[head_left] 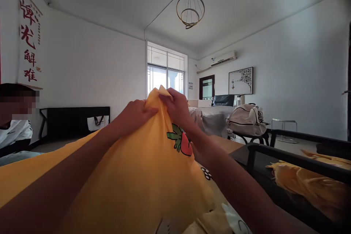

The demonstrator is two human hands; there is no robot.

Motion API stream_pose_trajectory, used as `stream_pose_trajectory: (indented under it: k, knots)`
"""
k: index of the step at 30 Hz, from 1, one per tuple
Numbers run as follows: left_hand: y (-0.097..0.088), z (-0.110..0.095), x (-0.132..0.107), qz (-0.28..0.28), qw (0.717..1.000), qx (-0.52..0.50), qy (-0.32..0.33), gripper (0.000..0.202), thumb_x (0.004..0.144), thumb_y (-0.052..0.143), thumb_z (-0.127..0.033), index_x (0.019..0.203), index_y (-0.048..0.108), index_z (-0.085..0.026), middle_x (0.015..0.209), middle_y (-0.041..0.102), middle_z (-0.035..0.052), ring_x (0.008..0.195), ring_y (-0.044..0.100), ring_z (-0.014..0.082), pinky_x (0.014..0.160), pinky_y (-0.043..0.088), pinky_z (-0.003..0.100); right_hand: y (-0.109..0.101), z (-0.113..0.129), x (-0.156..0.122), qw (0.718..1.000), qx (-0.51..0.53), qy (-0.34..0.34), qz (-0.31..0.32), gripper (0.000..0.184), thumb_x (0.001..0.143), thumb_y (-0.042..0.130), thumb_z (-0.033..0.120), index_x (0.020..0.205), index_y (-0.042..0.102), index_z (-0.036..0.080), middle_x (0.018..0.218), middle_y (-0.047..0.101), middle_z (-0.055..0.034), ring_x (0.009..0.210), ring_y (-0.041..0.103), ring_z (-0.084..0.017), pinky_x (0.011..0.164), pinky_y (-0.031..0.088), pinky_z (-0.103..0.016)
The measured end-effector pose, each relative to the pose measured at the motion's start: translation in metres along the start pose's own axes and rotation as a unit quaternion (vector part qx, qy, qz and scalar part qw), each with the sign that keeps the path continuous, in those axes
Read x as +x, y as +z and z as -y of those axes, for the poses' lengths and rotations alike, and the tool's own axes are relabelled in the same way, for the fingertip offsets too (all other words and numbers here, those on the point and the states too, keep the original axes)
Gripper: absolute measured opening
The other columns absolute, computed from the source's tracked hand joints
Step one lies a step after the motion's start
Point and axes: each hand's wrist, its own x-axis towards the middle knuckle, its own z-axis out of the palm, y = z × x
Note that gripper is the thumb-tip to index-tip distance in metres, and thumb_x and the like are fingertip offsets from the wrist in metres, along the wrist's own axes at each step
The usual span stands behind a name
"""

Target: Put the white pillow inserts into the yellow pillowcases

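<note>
A large yellow cloth [128, 179] printed with a red strawberry and small white flowers fills the lower middle of the view; whether it is a sheet or a quilt cover I cannot tell. My left hand [137, 115] grips its raised edge from the left, thumb pressed along the fabric. Close beside it on the right, my right hand [177, 106] pinches the same bunched edge, and a pale corner sticks up between the two hands. From this peak the cloth hangs in folds toward me, and a lighter patterned part shows at the bottom.
A person [16, 117] in a white top sits at the far left. On the right, yellow fabric [309, 182] lies on a black-framed seat [298, 140]. Behind it are a beige bag [246, 119], a metal stool [283, 121] and a covered table [214, 120]. A black bench [68, 120] stands along the left wall.
</note>
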Motion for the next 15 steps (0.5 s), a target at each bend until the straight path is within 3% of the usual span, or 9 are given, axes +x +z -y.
stream_pose_trajectory:
  k: [2,4,7,9,12,15]
  knots:
    - [0.014,-0.009,0.009,-0.026,0.999,0.009,0.015,0.034,0.085,0.042,-0.041,0.06,0.042,-0.019,0.059,0.051,0.0003,0.056,0.045,0.014,0.052,0.031,0.027,-0.008,-0.002,-0.01,0.999,0.017,0.036,0.002,0.024,0.084,0.053,0.036,0.068,0.046,0.02,0.062,0.041,0.0044,0.059,0.038,-0.01,0.055,0.031,-0.023]
    - [0.022,-0.008,0.01,-0.063,0.997,-0.001,0.035,0.035,0.087,0.039,-0.04,0.059,0.035,-0.02,0.056,0.046,-0.0011,0.056,0.041,0.0132,0.053,0.029,0.028,-0.024,-0.012,-0.042,0.994,0.048,0.096,0.027,0.022,0.083,0.054,0.041,0.083,0.052,0.02,0.07,0.051,0.0021,0.064,0.046,-0.012,0.058,0.037,-0.024]
    - [0.025,0.0,0.006,-0.082,0.996,-0.026,0.03,0.038,0.088,0.039,-0.045,0.06,0.033,-0.02,0.054,0.042,-0.0026,0.054,0.038,0.0125,0.053,0.027,0.027,-0.046,-0.035,-0.124,0.975,0.047,0.199,0.092,0.036,0.08,0.056,0.047,0.106,0.054,0.022,0.081,0.06,-0.0013,0.072,0.055,-0.017,0.064,0.044,-0.027]
    - [0.024,0.003,0.005,-0.092,0.995,-0.023,0.018,0.039,0.087,0.039,-0.047,0.061,0.034,-0.02,0.055,0.042,-0.0026,0.054,0.038,0.0126,0.053,0.026,0.027,-0.05,-0.051,-0.185,0.964,0.001,0.238,0.117,0.033,0.076,0.061,0.049,0.096,0.059,0.023,0.081,0.062,-0.0032,0.077,0.056,-0.02,0.07,0.045,-0.029]
    - [0.023,-0.003,0.011,-0.106,0.994,0.012,0.019,0.037,0.088,0.038,-0.048,0.062,0.035,-0.02,0.057,0.044,-0.0019,0.056,0.04,0.0137,0.054,0.026,0.028,-0.031,-0.065,-0.253,0.947,-0.021,0.309,0.084,0.033,0.076,0.057,0.054,0.083,0.062,0.023,0.07,0.059,-0.0043,0.07,0.054,-0.022,0.065,0.045,-0.031]
    - [0.02,-0.021,0.021,-0.111,0.99,0.083,0.04,0.035,0.088,0.036,-0.046,0.064,0.035,-0.021,0.058,0.046,-0.0007,0.056,0.04,0.0146,0.055,0.025,0.028,0.015,-0.064,-0.281,0.946,-0.001,0.318,0.06,0.035,0.081,0.049,0.056,0.087,0.064,0.025,0.072,0.06,-0.0056,0.072,0.055,-0.023,0.064,0.046,-0.033]
